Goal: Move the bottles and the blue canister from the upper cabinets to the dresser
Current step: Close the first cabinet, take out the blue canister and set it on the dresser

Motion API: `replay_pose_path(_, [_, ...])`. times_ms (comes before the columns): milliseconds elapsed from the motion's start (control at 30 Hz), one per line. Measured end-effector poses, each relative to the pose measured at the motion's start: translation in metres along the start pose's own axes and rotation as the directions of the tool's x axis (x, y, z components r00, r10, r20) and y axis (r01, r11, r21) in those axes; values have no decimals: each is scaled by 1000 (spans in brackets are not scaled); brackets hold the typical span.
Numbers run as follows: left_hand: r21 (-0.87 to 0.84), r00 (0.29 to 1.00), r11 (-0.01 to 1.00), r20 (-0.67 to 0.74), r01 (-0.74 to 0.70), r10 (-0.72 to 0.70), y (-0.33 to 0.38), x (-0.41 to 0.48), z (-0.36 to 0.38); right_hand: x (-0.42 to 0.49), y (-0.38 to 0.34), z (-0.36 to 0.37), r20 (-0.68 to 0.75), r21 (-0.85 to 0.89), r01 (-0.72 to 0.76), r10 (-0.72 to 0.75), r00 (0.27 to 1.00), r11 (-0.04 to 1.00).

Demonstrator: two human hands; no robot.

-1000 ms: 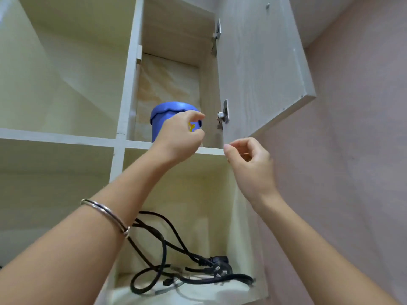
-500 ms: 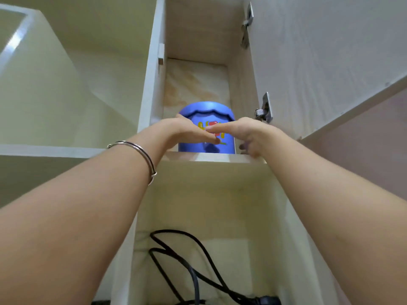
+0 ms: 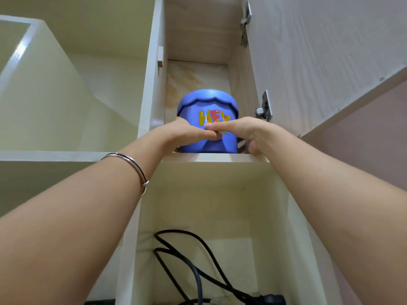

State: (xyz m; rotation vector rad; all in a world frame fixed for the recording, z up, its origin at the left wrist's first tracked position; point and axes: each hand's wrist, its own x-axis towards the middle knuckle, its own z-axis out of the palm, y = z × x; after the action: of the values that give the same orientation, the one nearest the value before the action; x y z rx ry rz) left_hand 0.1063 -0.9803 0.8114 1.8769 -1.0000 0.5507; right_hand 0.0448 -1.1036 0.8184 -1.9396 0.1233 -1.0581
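A blue canister (image 3: pixel 207 106) with a scalloped lid and yellow-red letters stands upright on the shelf of the upper right cabinet compartment. My left hand (image 3: pixel 185 135) wraps its left front and my right hand (image 3: pixel 244 134) its right front. The fingertips of both hands meet across its front. The canister's base still rests on the shelf edge (image 3: pixel 220 157). No bottles are in view.
The cabinet door (image 3: pixel 319 62) hangs open on the right, with a metal hinge (image 3: pixel 264 106) close to my right hand. A black power cable (image 3: pixel 198 271) lies in the compartment below. Open compartments lie to the left. A silver bangle (image 3: pixel 134 170) circles my left wrist.
My right hand left the door edge and came onto the canister's front beside my left hand. The view moved closer and up toward the compartment.
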Motion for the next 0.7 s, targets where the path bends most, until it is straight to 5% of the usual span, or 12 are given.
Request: replay_pose_path(700, [-207,952,942,-212,-264,220,0,-113,-50,-132,-28,28,-158,276,366,-334,929,889])
